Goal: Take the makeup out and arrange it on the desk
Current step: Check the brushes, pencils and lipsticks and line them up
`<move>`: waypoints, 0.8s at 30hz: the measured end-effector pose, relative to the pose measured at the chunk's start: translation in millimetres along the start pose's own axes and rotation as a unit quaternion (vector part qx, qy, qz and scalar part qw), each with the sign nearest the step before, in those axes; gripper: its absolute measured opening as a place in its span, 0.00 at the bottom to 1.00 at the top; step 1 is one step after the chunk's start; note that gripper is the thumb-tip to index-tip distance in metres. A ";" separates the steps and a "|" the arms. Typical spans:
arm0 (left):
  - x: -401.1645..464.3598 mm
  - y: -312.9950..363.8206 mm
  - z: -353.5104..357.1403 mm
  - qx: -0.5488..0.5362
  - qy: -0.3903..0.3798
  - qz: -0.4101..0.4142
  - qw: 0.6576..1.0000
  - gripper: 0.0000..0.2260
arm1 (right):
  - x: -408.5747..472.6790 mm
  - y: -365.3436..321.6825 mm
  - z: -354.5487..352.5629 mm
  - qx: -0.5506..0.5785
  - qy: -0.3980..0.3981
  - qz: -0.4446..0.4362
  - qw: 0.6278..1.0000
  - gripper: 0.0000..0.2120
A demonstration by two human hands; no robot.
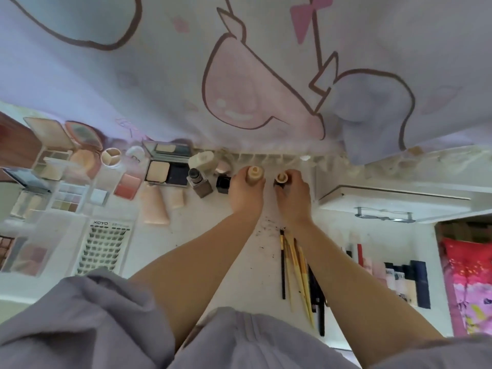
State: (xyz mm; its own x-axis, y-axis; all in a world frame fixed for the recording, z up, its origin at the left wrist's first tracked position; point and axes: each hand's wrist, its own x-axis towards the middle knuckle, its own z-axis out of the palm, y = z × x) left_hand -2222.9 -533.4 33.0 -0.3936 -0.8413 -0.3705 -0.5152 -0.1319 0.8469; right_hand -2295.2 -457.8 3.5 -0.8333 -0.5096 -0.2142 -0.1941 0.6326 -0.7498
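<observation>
Seen from the head camera looking down, a white worktop (239,262) is already crowded with makeup. Both hands reach to its far edge, just before a white divided organiser (269,157). The left hand (246,191) curls around a pale beige bottle (255,174), standing upright. The right hand (291,194) grips a smaller dark bottle (281,179) with a tan top, just beside the first. To the left lie open palettes (66,194), a pink blush (127,185), a powder compact (166,173), beige tubes (155,206) and a lash tray (103,250). To the right, brushes (295,265) lie side by side, with a row of lipsticks (396,278) beyond. Judging by this spread, the task looks nearly finished; these two bottles appear among the last to be set in place.
</observation>
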 end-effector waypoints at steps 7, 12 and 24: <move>6.8 -2.2 7.6 0.026 -0.026 -0.008 0.999 0.22 | 6.9 7.3 5.5 -0.008 -0.020 0.014 1.000 0.16; -43.6 -10.6 -10.9 0.068 -0.090 0.023 0.993 0.29 | -32.1 11.6 -24.4 0.011 -0.059 0.004 0.998 0.23; -96.4 -52.4 1.2 0.410 -0.291 0.087 0.860 0.08 | -146.8 36.9 -40.0 -0.314 -0.164 0.038 0.934 0.12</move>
State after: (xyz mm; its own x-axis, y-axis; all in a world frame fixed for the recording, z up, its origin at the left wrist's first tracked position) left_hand -2158.8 -444.8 23.9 -0.7107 -0.3753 -0.5950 -0.6797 0.5846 0.4430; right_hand -2200.8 -336.3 32.3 -0.6728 -0.5359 -0.5100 -0.4924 0.8389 -0.2320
